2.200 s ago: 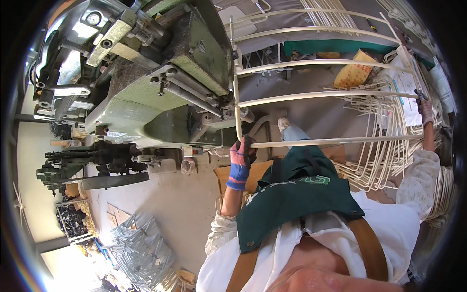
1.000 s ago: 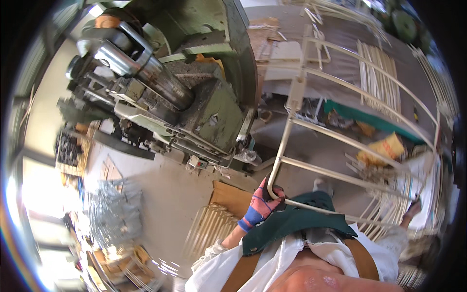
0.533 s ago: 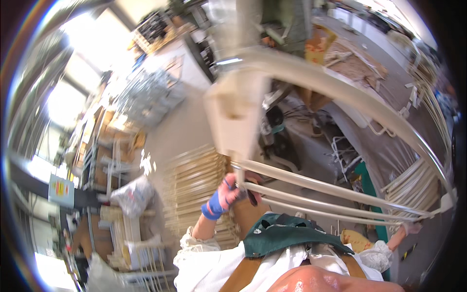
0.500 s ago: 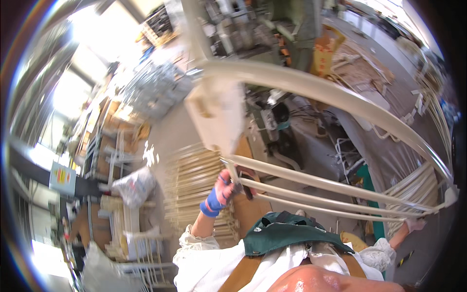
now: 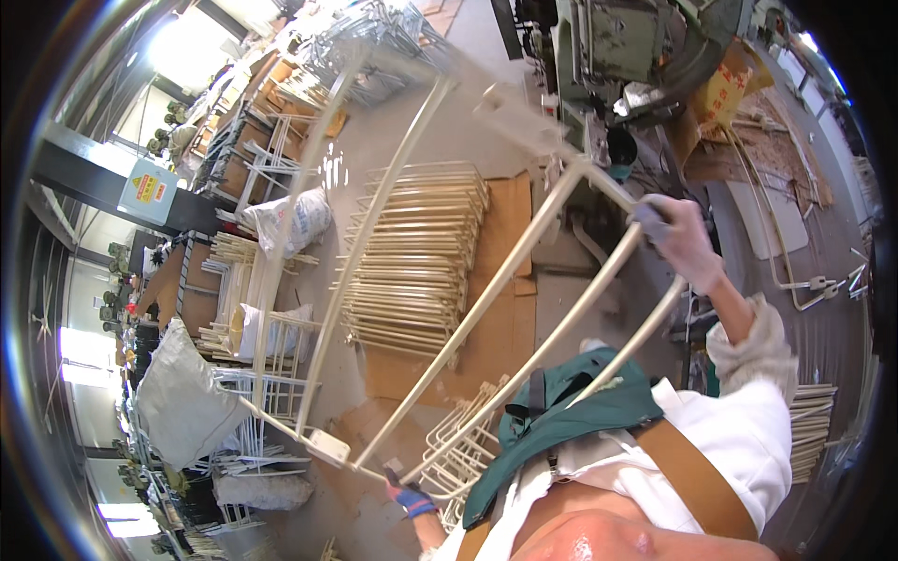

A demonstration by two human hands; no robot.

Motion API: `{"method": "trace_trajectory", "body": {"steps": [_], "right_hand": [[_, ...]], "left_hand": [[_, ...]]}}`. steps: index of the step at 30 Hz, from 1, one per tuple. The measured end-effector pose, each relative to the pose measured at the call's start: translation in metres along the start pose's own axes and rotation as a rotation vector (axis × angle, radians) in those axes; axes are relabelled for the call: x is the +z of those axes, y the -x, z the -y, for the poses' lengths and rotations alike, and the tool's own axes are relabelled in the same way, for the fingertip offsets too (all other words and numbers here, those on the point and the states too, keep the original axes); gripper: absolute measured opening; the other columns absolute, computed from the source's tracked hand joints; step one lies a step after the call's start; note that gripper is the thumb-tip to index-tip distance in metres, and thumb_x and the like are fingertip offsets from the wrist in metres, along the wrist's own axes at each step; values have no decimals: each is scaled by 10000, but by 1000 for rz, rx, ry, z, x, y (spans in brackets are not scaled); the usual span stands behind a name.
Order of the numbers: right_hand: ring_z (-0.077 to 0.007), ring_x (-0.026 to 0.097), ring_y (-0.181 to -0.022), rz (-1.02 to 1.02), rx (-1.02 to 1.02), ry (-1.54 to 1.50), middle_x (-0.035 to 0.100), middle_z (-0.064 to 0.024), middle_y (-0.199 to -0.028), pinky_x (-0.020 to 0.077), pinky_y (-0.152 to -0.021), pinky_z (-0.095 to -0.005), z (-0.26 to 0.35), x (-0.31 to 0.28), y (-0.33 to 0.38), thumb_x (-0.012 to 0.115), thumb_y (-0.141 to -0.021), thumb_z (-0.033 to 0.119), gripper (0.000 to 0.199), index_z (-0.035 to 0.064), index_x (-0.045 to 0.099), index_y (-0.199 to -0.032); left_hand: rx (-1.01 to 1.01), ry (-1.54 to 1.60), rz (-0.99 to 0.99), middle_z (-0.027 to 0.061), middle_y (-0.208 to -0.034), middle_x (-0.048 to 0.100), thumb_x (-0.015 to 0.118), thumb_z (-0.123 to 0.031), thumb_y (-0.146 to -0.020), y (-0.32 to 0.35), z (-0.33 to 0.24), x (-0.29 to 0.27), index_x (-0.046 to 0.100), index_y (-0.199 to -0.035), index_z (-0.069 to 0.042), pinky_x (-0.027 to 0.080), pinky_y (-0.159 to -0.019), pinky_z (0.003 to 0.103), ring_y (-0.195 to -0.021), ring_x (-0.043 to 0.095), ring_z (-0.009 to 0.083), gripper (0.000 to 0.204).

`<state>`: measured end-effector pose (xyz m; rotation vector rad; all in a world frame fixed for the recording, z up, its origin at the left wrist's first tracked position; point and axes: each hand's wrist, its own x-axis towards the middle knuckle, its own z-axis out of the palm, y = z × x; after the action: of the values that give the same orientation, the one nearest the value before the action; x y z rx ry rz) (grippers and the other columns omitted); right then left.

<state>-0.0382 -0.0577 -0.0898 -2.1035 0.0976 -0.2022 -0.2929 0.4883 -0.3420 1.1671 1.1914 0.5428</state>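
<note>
A large cream-coloured tubular metal frame [image 5: 470, 316] with parallel bars slants across the middle of the view, its far end smeared by motion. My right hand [image 5: 685, 241], in a greyish glove with bare fingers partly showing, is closed around the frame's upper right end. At the lower left end, my left hand [image 5: 409, 496], in a blue and pink glove, grips the frame near a pale corner block [image 5: 328, 447]. Beneath and beyond the frame lies a neat stack of similar cream tube frames [image 5: 412, 248] on cardboard [image 5: 505, 280].
A green machine [image 5: 625, 42] stands at the far right of centre. White sacks [image 5: 187, 397] and shelving with tube parts line the left. More wire frames [image 5: 458, 430] lie near my left arm. A grey-covered table [image 5: 828, 327] is at the right, a yellow bag [image 5: 730, 89] beyond it.
The frame has swung from my right side across to the left and tilted. My right hand has risen, while my left has moved down toward me. The view has turned.
</note>
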Motion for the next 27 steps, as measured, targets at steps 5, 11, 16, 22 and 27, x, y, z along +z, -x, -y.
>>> {"method": "trace_trajectory", "body": {"steps": [5,11,16,22,27], "right_hand": [[-55,371,-574,265,245,-129,501,24,-611,357,-499,-229,-106,18,-52,536,-840,194,232,-29,589,-806],[-41,449,-745,301,-44,-500,535,20,-823,401,-685,-179,-177,-26,-114,498,-849,39,173,-4,533,-1013],[-81,485,-845,367,-197,-543,541,15,-885,411,-765,-204,-187,-49,-173,503,-810,-47,255,-5,518,-1061],[-191,409,-918,825,1044,-2179,441,-180,-1175,397,-778,-262,-296,-33,-231,384,-906,269,464,-50,341,-1240],[-154,533,-764,363,1057,-1739,510,-128,-1093,485,-639,-236,-204,-47,-222,366,-918,177,331,-3,408,-1192]], "left_hand": [[-83,-11,-185,85,-660,552,664,-340,-730,50,36,-38,625,-841,-44,356,-393,316,-445,442,199,319],[-214,-25,-274,45,-661,515,709,-300,-696,138,67,-1,611,-828,-36,396,-476,349,-549,473,200,311],[-162,-122,-348,-2,-439,330,705,-413,-679,230,45,63,388,-591,-137,189,-307,252,-309,261,117,429],[-127,-155,-358,8,-457,355,710,-446,-670,269,41,84,450,-584,-114,196,-323,265,-336,285,130,430],[-140,-186,-574,41,-466,398,739,-404,-660,257,81,33,467,-595,-88,251,-332,294,-358,351,154,422]]}}
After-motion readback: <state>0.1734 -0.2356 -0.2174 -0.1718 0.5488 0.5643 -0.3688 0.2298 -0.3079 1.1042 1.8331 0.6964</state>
